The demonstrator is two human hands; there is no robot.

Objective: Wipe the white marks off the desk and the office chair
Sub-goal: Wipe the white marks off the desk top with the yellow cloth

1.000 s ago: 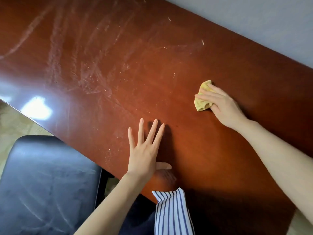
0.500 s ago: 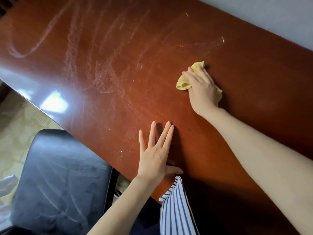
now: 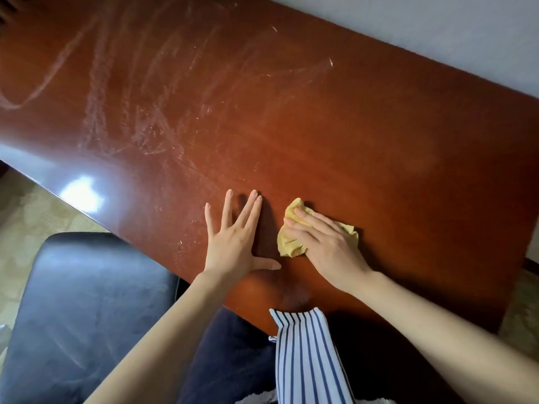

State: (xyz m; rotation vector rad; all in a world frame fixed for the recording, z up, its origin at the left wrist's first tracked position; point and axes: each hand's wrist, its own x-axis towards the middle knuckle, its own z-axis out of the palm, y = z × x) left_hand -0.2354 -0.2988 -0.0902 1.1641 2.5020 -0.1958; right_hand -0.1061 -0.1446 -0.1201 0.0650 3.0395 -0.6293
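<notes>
Desk (image 3: pixel 379 126) maybe half wiped, chair not started

The right hand (image 3: pixel 326 246) presses the yellow cloth (image 3: pixel 288 243) flat-fingered near the front edge, left hand (image 3: pixel 233 243) splayed beside it; white marks (image 3: pixel 131 112) cover the left side, and the office chair (image 3: pixel 87 301) seems faintly streaked too.

A plain pale grey wall (image 3: pixel 437 30) fills the upper right corner. A beige floor (image 3: pixel 26 217) with a faint blotchy pattern shows at the left and right edges. At the bottom, a white fabric panel (image 3: pixel 303 354) with dark blue stripes lies beside dark navy clothing (image 3: pixel 233 354).
</notes>
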